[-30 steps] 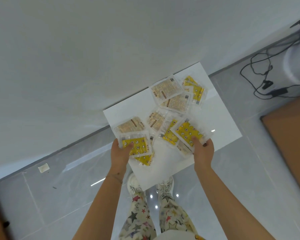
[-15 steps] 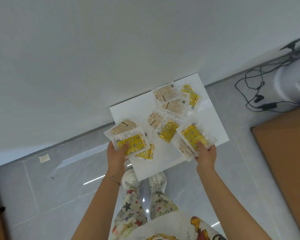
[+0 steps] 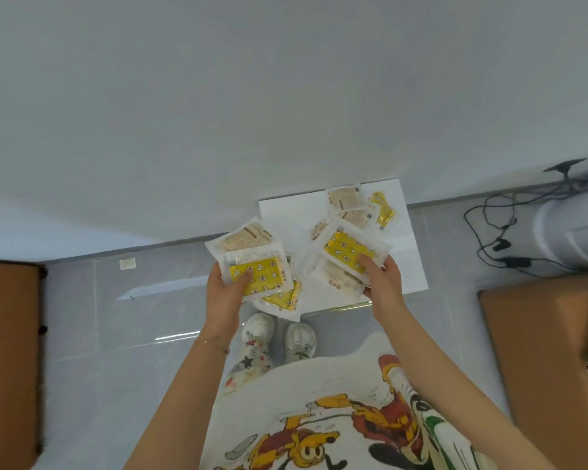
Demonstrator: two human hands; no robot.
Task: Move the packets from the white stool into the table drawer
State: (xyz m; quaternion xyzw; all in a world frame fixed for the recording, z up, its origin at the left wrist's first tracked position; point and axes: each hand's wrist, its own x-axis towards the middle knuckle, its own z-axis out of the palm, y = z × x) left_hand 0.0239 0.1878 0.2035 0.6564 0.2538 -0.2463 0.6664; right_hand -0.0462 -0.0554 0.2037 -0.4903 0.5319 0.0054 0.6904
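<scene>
My left hand (image 3: 225, 289) grips a fanned stack of clear packets, a yellow starred packet (image 3: 258, 273) on top and a beige one (image 3: 245, 238) behind, lifted off the left of the white stool (image 3: 286, 212). My right hand (image 3: 381, 277) grips another stack, topped by a yellow packet (image 3: 347, 250) with a pale packet (image 3: 336, 283) beneath, held above the stool. A few packets lie on the stool's far side: a beige packet (image 3: 344, 197) and a yellow packet (image 3: 382, 212). No drawer is in view.
A white wall fills the upper view. Brown wooden furniture stands at the left edge (image 3: 7, 351) and at the right (image 3: 543, 351). Black cables (image 3: 489, 232) trail on the grey tiled floor beside a white round object (image 3: 571, 228). My white shoes (image 3: 279, 334) stand before the stool.
Both hands have lifted their stacks of packets up off the stool and toward me. The view has pulled back, bringing the brown furniture into sight on both sides.
</scene>
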